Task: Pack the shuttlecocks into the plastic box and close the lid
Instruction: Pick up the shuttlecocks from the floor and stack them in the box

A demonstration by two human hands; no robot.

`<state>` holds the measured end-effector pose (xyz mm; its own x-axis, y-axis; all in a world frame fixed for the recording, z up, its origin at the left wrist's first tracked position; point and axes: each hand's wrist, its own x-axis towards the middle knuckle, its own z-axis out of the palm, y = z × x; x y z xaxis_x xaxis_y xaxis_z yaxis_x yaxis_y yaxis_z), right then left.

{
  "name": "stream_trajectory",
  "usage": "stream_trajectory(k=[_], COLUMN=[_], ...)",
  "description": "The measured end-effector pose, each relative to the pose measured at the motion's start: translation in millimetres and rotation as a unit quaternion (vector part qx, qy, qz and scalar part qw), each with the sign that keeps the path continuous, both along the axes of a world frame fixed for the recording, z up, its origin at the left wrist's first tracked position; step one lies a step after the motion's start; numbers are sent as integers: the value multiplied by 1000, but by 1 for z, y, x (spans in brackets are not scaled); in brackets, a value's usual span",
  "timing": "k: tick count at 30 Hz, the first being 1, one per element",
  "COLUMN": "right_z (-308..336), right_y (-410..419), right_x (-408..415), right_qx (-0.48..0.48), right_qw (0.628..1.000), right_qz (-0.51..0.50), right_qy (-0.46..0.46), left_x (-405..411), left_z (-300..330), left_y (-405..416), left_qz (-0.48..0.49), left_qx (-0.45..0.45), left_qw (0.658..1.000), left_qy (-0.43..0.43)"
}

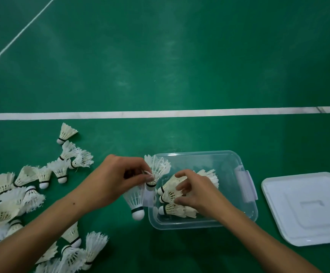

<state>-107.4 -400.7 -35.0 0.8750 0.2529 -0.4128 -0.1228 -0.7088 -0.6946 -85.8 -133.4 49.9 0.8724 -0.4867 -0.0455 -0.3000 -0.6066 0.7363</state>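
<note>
A clear plastic box [229, 160] stands open on the green court floor with a few white shuttlecocks [170, 209] lying inside. My right hand [195, 191] is inside the box, its fingers closed around shuttlecocks there. My left hand [120, 178] hovers at the box's left rim, pinching two shuttlecocks: one points feathers up [158, 166], the other hangs cork down [135, 203]. The white lid [306, 207] lies flat on the floor to the right of the box.
Several loose shuttlecocks [18, 192] are scattered over the floor to the left and lower left. A wide white court line [160, 113] crosses behind the box, and a thinner one [16, 37] runs diagonally at the top left.
</note>
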Motion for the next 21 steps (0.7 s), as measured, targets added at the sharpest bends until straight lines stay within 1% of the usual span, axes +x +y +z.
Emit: stream_trajectory(k=[2,4,5,7,9,11,13,15,18,21], right_z=[23,51,63,77,74,64,55,49,29,6], right_y=[-15,-28,-31,-30,-24,-19,-19,-24,-34,-34], right_x=[-1,-2,-1,0,3,3,2,-1,-8,-13], right_qx=[26,76,92,88,67,63,75,78,47,-1], right_qw=[998,989,983,978,972,966,965,964,970,980], right_qz=[-41,-77,-70,-18,20,15,-5,-29,-87,-87], right_qy=[-31,-103,-140,-189,-224,-248,-253,-252,-223,-181], left_x=[7,17,22,33,39,42,41,40,41,41], left_z=[5,9,10,11,11,10,9,7,7,6], left_y=[-9,-21,-27,-39,-48,-54,-57,-55,-41,-25], left_qz=[-17,-41,-56,-86,-106,-117,-117,-97,-45,-9], left_qx=[18,35,42,53,59,52,44,25,-12,-3], left_qw=[1000,999,998,995,992,992,992,995,998,999], left_qy=[-5,-1,2,6,17,22,22,30,48,46])
